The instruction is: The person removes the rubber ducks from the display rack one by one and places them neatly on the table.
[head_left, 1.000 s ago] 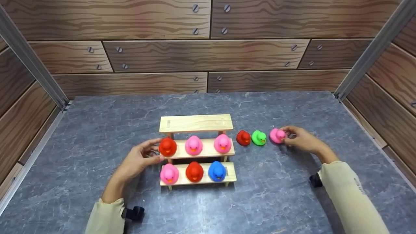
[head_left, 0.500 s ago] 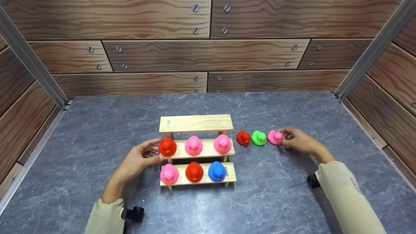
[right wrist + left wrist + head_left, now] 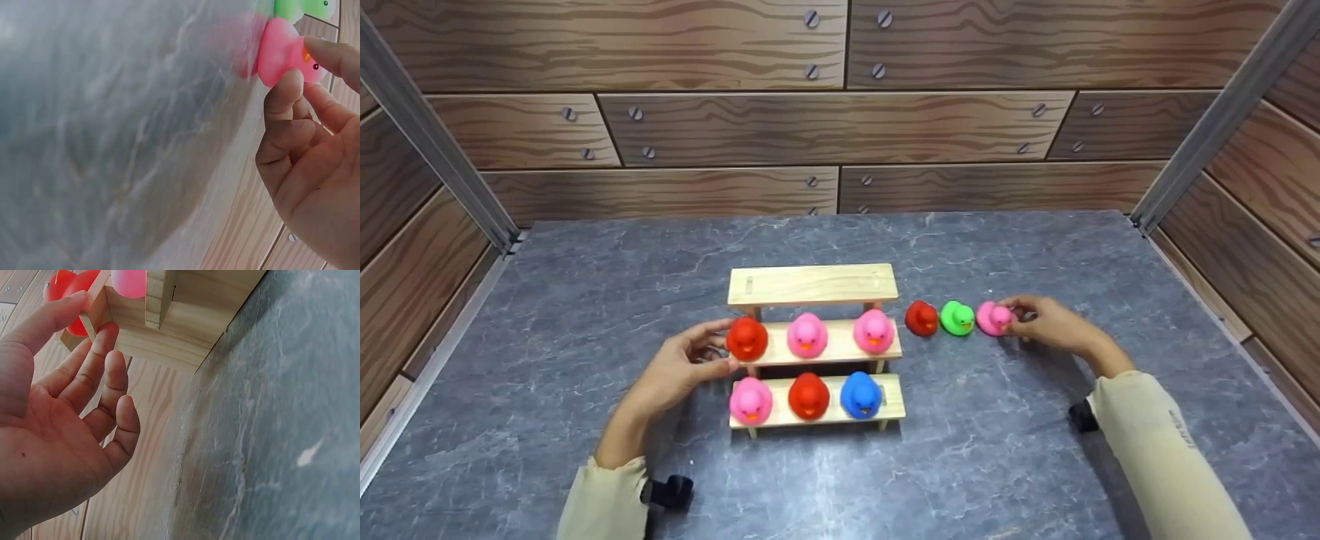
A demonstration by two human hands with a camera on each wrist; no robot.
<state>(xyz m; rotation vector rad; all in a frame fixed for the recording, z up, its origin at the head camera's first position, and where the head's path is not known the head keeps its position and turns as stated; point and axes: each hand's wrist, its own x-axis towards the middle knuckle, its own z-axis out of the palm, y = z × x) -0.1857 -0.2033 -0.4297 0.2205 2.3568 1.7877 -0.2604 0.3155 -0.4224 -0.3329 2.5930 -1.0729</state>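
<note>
In the head view a three-step wooden stand (image 3: 813, 285) carries rubber ducks on its lower two steps. My left hand (image 3: 681, 366) grips the left end of the middle step, beside a red duck (image 3: 747, 340); in the left wrist view the thumb and a fingertip meet the board's end (image 3: 97, 315), and the other fingers curve loosely. My right hand (image 3: 1051, 324) pinches a pink duck (image 3: 994, 319) on the table, thumb and fingers at its head in the right wrist view. A green duck (image 3: 957, 319) is close to its left, then another red duck (image 3: 921, 319).
Two pink ducks, one of them the right-hand duck (image 3: 874, 332), share the middle step. Below sit a pink duck (image 3: 751, 401), a red duck (image 3: 808, 396) and a blue duck (image 3: 861, 395). Wood-patterned walls (image 3: 840, 127) bound the grey marbled table (image 3: 997, 435) at the back and sides.
My right hand has slid the pink duck a little left, nearer the green duck. The left hand and the ducks on the stand stay in place.
</note>
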